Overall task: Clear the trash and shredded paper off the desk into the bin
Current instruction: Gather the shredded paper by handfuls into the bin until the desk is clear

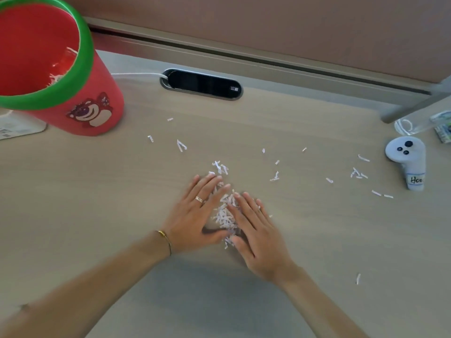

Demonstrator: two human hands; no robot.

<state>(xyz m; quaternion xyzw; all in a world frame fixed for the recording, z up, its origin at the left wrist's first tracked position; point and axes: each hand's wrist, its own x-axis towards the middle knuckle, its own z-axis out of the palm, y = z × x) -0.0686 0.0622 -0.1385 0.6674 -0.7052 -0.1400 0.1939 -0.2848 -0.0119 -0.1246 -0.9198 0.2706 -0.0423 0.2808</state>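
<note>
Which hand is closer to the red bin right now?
Left. The left hand lies flat on the desk on the bin's side of the paper pile, below and right of the red bin. The right hand lies beyond the pile, farther away.

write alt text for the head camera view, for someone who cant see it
Two bare hands, left hand and right hand, lie flat on a pale wooden desk, palms down, either side of a small pile of shredded paper. More scraps lie scattered to the right, a red bin with a green rim stands back left, and a white controller lies far right.
</note>
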